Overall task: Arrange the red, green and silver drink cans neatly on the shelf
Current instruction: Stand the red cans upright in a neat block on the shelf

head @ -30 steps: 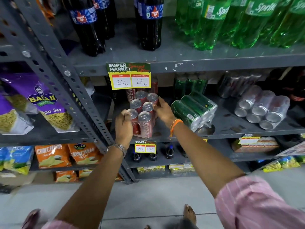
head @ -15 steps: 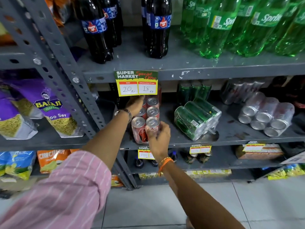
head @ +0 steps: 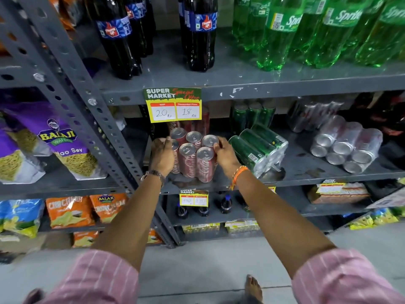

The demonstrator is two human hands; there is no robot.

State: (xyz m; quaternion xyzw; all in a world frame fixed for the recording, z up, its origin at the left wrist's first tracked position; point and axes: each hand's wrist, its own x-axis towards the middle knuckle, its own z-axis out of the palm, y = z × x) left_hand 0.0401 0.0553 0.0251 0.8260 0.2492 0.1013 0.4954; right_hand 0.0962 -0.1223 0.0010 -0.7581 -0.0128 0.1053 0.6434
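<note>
Hands have changed places since half a second ago; we now press our left hand (head: 161,158) and right hand (head: 225,155) flat against both sides of the red cans (head: 192,157) upright at the shelf (head: 306,172) front, squaring them; green pack (head: 258,150) and silver pack (head: 346,145) lie tipped, still unsorted.

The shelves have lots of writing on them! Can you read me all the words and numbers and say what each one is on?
"SUPER MARKET", "20", "18": yellow price tag.
"Sprite": green bottles.
"BALAJI WAFERS": purple snack bag.
"BALAJI": orange snack bag.
Cola script on the red cans: too curved to read.
Blue labels on the dark bottles: too blurred.
Lower price tag: numbers too blurred.
</note>
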